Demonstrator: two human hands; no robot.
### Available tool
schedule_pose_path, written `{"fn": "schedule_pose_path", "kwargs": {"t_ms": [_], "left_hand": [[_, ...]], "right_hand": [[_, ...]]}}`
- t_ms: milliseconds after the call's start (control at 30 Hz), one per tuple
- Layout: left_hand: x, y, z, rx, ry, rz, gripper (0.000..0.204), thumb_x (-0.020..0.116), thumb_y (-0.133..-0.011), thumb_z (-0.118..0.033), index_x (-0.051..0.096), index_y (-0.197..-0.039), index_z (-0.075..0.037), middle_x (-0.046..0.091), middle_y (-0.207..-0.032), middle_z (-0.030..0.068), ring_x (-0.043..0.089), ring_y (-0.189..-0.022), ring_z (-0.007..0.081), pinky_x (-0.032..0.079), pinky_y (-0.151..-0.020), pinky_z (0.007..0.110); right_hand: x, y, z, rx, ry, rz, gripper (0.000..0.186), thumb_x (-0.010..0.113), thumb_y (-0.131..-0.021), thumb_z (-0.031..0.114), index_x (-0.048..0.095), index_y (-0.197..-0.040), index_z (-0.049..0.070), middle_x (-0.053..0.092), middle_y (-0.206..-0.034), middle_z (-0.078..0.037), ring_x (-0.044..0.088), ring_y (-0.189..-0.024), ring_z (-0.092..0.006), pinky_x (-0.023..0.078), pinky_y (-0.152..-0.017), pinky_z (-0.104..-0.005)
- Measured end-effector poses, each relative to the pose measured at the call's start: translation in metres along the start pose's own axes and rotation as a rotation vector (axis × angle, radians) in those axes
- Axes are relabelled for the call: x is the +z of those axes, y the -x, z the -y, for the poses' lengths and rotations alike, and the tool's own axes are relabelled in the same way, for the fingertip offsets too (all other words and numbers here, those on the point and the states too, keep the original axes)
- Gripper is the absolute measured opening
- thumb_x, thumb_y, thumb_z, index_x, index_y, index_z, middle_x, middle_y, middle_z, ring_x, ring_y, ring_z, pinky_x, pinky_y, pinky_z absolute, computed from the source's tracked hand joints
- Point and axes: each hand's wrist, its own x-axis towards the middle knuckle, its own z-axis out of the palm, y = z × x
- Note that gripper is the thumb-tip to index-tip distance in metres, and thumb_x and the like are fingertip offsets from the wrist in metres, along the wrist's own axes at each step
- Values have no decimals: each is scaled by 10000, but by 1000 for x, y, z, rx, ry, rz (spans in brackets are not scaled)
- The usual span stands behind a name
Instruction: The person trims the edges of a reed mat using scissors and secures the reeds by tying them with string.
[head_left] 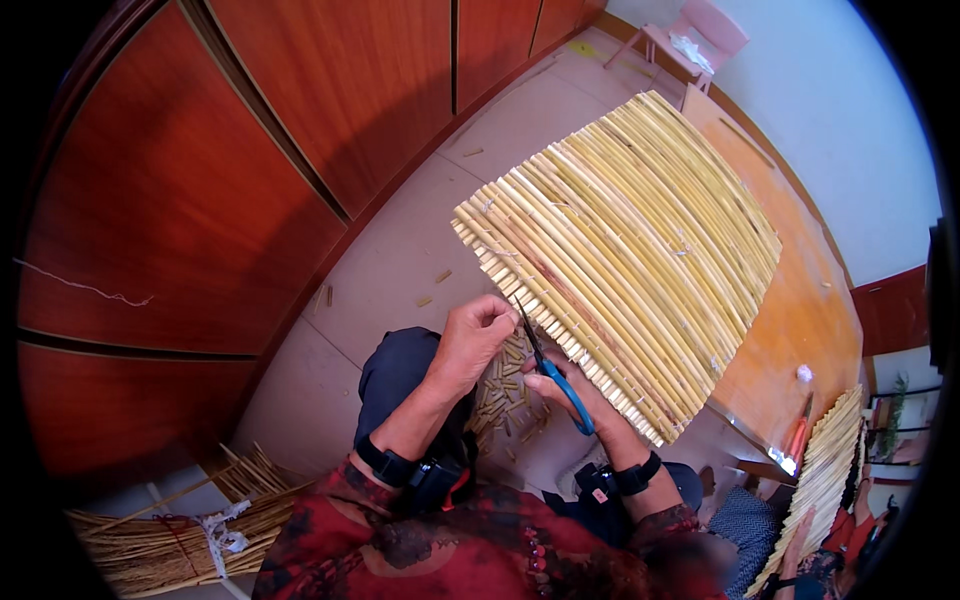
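Observation:
A mat of yellow reed stalks (640,220), bound in rows with thread, rests partly on the wooden table and juts over its near-left edge toward me. In my right hand (565,385) is a pair of scissors with blue handles (572,395). Their dark blades point up to the mat's near-left edge, where the stalk ends look uneven. Beside the blade tips, my left hand (474,338) is closed in a pinch at that edge. Whatever its fingertips hold is too small to make out.
Short reed offcuts (500,400) litter the floor below. A tied reed bundle (170,545) lies lower left, and red-brown cabinets (290,90) line the left. Red-handled scissors (800,432) lie on the table (800,330). Another person's hand (795,545) touches a second mat (825,480).

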Motion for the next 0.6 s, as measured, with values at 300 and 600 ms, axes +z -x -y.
{"fn": "schedule_pose_path", "kwargs": {"t_ms": [300,600], "left_hand": [[-1,-1,0,-78,78,-12,82,535,-754,-100,517,-700,-41,419,-523,-43,364,-426,24,270,-385,153],[-1,2,-4,-84,79,-16,85,522,-748,-84,537,-705,-11,461,-595,-21,390,-510,31,302,-447,172]], "right_hand": [[5,-5,-4,-28,-54,-37,393,630,-701,326,531,-910,8,516,-751,-50,478,-716,-113,399,-653,-224],[10,-5,11,-17,-92,-40,453,642,-692,332,503,-950,-13,514,-762,-58,488,-696,-118,404,-652,-219]]}}
